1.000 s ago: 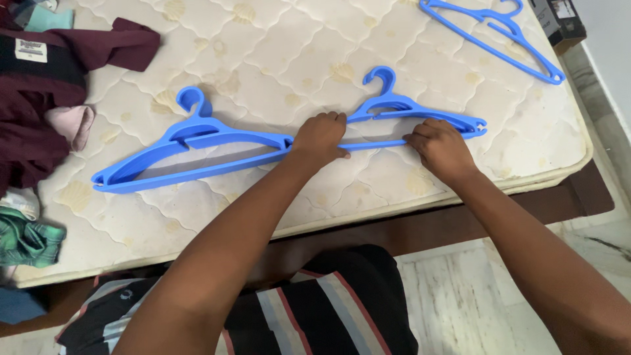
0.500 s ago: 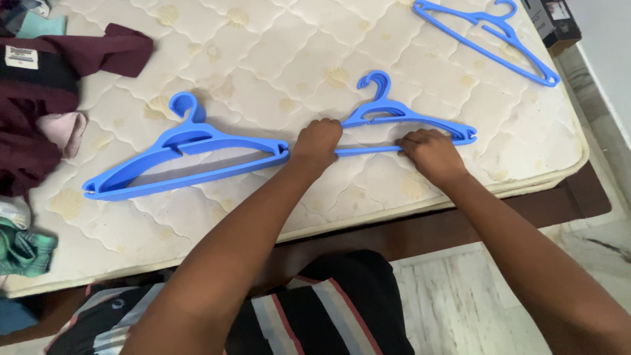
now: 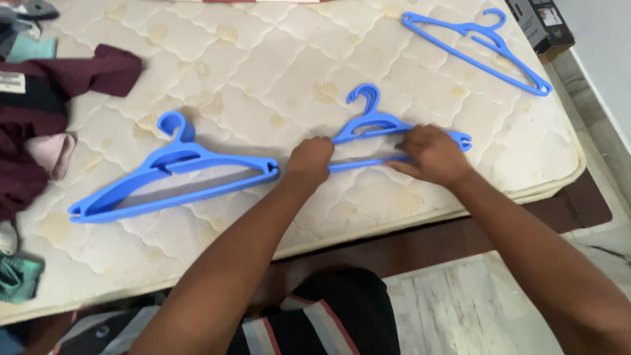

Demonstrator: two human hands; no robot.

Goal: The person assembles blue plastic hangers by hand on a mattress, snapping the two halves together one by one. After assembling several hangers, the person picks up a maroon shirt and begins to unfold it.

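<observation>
A blue plastic hanger lies on the cream quilted mattress near its front edge. My left hand grips the hanger's left end and my right hand is closed over its right half, covering much of the lower bar. Just left of my left hand lies a second blue hanger, larger in view, hook up. A third blue hanger rests at the mattress's far right corner.
A pile of clothes, mostly maroon, lies at the left edge, with a green garment lower down. A dark wooden bed frame runs under the mattress. A black box stands at the top right, on marble floor.
My right hand has slid left along the held hanger, closer to my left hand. The view has shifted slightly; the other two hangers have not moved on the mattress.
</observation>
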